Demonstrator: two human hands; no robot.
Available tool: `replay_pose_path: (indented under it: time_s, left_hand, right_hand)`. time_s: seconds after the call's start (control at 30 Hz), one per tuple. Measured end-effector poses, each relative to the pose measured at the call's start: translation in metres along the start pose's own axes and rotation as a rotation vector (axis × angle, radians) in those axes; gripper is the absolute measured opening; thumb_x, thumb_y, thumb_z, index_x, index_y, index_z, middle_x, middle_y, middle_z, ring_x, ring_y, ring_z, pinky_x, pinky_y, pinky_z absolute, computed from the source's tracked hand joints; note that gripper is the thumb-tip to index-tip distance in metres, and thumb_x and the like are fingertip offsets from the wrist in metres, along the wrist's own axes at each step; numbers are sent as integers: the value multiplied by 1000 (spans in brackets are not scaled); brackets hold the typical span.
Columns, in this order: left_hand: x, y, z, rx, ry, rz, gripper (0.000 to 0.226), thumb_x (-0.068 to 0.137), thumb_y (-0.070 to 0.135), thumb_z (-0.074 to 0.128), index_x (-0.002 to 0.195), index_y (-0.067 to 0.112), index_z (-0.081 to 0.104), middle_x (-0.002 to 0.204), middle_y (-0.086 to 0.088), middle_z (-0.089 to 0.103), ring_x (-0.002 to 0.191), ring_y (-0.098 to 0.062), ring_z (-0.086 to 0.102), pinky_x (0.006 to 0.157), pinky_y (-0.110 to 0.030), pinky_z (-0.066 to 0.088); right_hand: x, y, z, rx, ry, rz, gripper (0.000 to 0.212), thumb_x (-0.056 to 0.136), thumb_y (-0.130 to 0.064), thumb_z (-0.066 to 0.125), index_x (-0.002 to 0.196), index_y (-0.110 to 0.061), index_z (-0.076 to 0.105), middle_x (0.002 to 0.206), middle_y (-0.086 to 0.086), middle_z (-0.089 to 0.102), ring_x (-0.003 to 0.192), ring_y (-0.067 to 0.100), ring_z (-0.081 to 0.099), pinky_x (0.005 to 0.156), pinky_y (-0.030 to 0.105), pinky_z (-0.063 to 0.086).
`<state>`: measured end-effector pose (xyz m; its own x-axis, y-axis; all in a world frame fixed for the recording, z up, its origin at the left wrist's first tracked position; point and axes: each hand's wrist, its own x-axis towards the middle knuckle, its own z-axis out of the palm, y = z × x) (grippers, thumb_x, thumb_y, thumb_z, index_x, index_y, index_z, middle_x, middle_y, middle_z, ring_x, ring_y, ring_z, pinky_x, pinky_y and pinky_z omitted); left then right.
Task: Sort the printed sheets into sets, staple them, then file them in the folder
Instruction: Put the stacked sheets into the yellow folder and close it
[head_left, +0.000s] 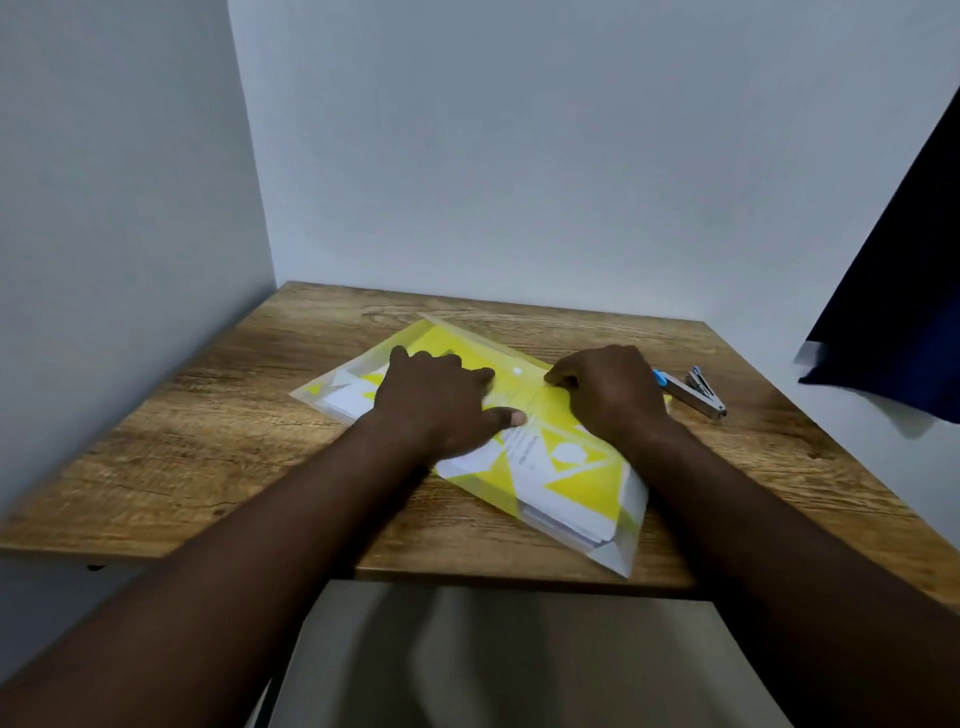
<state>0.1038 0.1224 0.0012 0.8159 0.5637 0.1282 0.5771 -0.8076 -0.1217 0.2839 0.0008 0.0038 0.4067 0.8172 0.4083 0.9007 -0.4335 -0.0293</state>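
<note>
On the table (208, 415), left hand (436, 400) presses flat on the folder (587, 493); right hand (608, 395) unclear, fingers hidden.

Desk-work corner, either an office or a home study; cannot tell which. A wood-grain table (208, 415) sits tight in the corner of two plain pale walls (519, 156), with bare paint and flat indoor light. There is office stationery on the table: a yellow see-through folder (587, 499) with printed sheets (353, 400) inside it, and a metal stapler (701, 392) with a blue part just beside the folder on the right. A dark blue cloth (904, 291) hangs at the right edge against the wall. Below the table's near edge everything is blurred.
</note>
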Motion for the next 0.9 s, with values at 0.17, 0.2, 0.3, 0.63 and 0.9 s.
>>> replay_pose_path:
  time_s: [0.17,0.2,0.3,0.63,0.9]
  left_hand:
    - [20,0,-5,35,107,81,83,87,91,31,151,41,47,138,-6,59,133,-32,46,110,-55,29]
    - [25,-3,-1,-9,114,127,81,88,89,33,154,43,46,146,-4,54,137,-31,41,111,-53,31]
    - [38,-8,12,-175,88,217,76,92,84,40,154,40,50,158,6,48,143,-26,37,115,-46,35]
    - [43,-3,17,-139,81,180,87,87,92,29,154,39,48,150,3,59,134,-28,57,101,-42,50]
    - [44,-1,17,-140,68,158,95,79,99,31,154,43,46,133,-8,69,126,-33,61,95,-42,53]
  right_hand:
    - [7,20,8,162,24,-88,34,90,-9,70,112,-31,84,114,-4,80,108,25,73,91,36,58]
    - [9,24,10,183,30,-98,33,90,-9,70,111,-31,84,114,-5,80,109,24,74,92,36,58]
    - [16,33,15,232,45,-110,35,88,-9,69,108,-33,85,112,-7,81,108,22,75,93,37,59]
    - [13,16,-2,358,-132,-136,55,69,-40,58,120,-39,79,131,-15,73,120,11,67,105,34,52]
    - [13,7,11,293,-117,-196,55,76,-45,53,121,-30,80,133,-12,70,118,18,66,95,33,51]
